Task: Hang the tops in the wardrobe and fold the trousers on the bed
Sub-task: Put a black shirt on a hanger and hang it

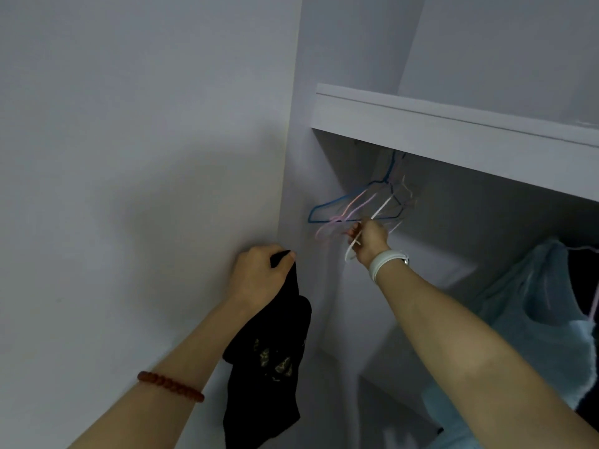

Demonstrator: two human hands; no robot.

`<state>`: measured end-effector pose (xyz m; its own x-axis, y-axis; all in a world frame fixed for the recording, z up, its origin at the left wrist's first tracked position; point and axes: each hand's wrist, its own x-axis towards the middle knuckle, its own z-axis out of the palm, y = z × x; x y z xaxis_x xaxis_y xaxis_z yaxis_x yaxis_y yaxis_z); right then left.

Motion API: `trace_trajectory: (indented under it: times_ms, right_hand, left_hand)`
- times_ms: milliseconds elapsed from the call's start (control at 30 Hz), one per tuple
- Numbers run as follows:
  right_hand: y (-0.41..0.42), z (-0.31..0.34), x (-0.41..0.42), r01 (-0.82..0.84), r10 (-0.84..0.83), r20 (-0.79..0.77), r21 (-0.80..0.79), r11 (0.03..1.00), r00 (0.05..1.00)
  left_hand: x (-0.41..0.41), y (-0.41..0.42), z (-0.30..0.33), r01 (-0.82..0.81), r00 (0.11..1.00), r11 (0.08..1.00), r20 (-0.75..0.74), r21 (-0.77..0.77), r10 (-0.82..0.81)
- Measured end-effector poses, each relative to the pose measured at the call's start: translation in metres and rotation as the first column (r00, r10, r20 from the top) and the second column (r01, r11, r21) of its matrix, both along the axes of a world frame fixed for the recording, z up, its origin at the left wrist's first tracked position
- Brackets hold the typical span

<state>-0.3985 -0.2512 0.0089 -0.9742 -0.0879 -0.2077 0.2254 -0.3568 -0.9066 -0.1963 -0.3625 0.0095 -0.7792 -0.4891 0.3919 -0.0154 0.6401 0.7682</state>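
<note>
A black top [269, 367] with a gold print hangs down from my left hand [259, 277], which grips its upper edge in front of the white wardrobe side panel. My right hand [368, 239] reaches into the wardrobe and is closed on a white wire hanger [351, 246], blurred by motion. Behind it a blue hanger [327, 207] and pink hangers [351, 207] dangle under the shelf; the rail they hang from is hidden.
A white shelf [453, 137] spans the wardrobe above the hangers. A pale blue garment [547, 319] hangs at the right, with a dark garment [583, 280] beside it. The wall [129, 157] fills the left side.
</note>
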Motion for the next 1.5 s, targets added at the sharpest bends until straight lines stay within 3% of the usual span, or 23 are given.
trace_trajectory:
  times_ms: [167, 333, 567, 767, 867, 933, 1033, 1100, 1233, 1333, 1400, 1500]
  right_hand:
    - [0.039, 0.019, 0.006, 0.026, -0.025, -0.122, 0.007, 1.000, 0.992]
    - [0.074, 0.022, 0.040, -0.001, 0.002, -0.114, 0.004, 1.000, 0.994]
    - [0.113, -0.043, 0.143, 0.070, -0.049, -0.116, 0.182, 0.981, 0.992]
    - [0.143, -0.085, 0.235, 0.249, -0.189, -0.312, 0.166, 0.954, 0.931]
    - [0.159, -0.089, 0.244, 0.294, -0.252, -0.240, 0.158, 0.943, 0.938]
    - [0.170, -0.101, 0.254, 0.294, -0.245, -0.204, 0.266, 0.918, 0.948]
    - [0.184, -0.131, 0.273, 0.286, -0.187, -0.226, 0.585, 0.759, 0.956]
    - [0.188, -0.141, 0.284, 0.306, -0.197, -0.239, 0.634, 0.710, 0.951]
    - [0.182, -0.130, 0.292, 0.393, -0.317, -0.243, 0.411, 0.822, 0.917]
    - [0.175, -0.101, 0.288, 0.356, -0.351, -0.102, 0.032, 0.934, 0.931]
    - [0.171, -0.079, 0.280, 0.297, -0.308, -0.032, -0.195, 0.935, 0.951]
    - [0.161, -0.054, 0.268, 0.204, -0.230, -0.034, -0.348, 0.915, 0.973]
  left_hand:
    - [0.001, 0.010, -0.006, 0.046, 0.999, 0.999, 0.009, 0.000, -0.046]
    - [0.012, 0.019, -0.012, 0.142, 0.988, 0.987, 0.050, 0.073, -0.146]
    - [0.054, 0.030, -0.036, 0.191, 0.961, 0.954, 0.154, 0.233, -0.230]
    - [0.089, 0.041, -0.061, 0.251, 0.904, 0.924, 0.270, 0.289, -0.330]
    - [0.101, 0.046, -0.074, 0.328, 0.873, 0.906, 0.280, 0.267, -0.398]
    - [0.110, 0.051, -0.082, 0.360, 0.851, 0.907, 0.321, 0.220, -0.416]
    - [0.118, 0.056, -0.092, 0.358, 0.830, 0.920, 0.397, 0.162, -0.392]
    - [0.121, 0.059, -0.098, 0.337, 0.829, 0.927, 0.416, 0.165, -0.375]
    - [0.127, 0.064, -0.103, 0.347, 0.808, 0.926, 0.453, 0.152, -0.377]
    - [0.130, 0.069, -0.103, 0.383, 0.787, 0.916, 0.478, 0.119, -0.390]
    - [0.133, 0.073, -0.100, 0.385, 0.790, 0.918, 0.480, 0.097, -0.382]
    - [0.135, 0.078, -0.088, 0.409, 0.808, 0.912, 0.451, 0.035, -0.380]
